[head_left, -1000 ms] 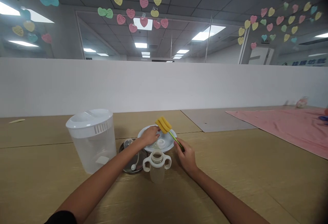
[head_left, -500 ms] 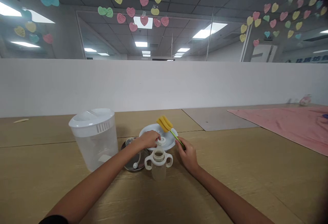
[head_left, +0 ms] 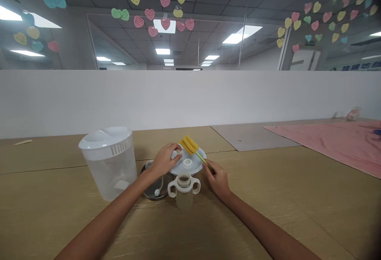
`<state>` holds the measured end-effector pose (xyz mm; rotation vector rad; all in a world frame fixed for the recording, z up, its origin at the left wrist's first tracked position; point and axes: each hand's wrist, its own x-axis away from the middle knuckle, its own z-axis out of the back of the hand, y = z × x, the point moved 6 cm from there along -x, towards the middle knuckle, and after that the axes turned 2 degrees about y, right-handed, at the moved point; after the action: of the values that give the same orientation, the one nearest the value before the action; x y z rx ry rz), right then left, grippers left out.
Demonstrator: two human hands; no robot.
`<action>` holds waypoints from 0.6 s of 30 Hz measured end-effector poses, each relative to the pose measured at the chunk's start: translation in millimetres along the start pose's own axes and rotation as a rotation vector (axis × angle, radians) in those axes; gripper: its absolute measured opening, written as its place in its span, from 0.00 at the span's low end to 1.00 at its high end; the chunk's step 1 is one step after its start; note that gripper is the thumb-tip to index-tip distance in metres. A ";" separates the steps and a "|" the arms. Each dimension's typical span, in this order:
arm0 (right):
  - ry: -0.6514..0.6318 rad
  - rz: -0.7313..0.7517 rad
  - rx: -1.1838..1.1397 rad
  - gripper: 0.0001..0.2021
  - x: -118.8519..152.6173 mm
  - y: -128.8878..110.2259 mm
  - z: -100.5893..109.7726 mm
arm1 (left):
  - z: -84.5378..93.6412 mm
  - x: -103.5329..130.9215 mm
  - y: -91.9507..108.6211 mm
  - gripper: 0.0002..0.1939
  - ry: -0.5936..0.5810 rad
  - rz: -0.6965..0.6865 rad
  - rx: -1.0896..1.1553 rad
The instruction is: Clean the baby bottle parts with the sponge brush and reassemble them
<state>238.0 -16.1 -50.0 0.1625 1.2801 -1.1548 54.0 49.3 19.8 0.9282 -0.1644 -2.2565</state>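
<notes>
Quite plainly, the brush was tilted over the white dish, its green handle gripped by the right hand, while the left hand pinched a small clear piece beside the sponge. A slack pinch could have dropped that piece, and a low sweep of either wrist could have tipped the open bottle standing nearer the person.

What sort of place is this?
Likely a training room or office-style workspace, though its exact use can't be told: heart-shaped notes above a white partition, rectangular ceiling lights, and a two-handled bottle on a broad table.
</notes>
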 end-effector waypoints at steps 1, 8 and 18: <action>-0.020 0.016 0.007 0.13 0.1 -1.7 -1.1 | 5.5 3.7 -2.2 0.11 0.063 0.013 0.068; -0.066 0.033 0.024 0.13 0.3 -5.5 -3.2 | 33.9 17.9 -5.0 0.14 -0.138 0.118 -0.092; -0.054 0.033 0.009 0.13 1.4 -1.6 -3.9 | 20.9 37.9 -29.7 0.07 -0.557 0.227 -0.672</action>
<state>234.1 -15.1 -51.7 0.1572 1.2203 -1.1301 4.4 44.9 2.9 -0.0721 0.2270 -2.0787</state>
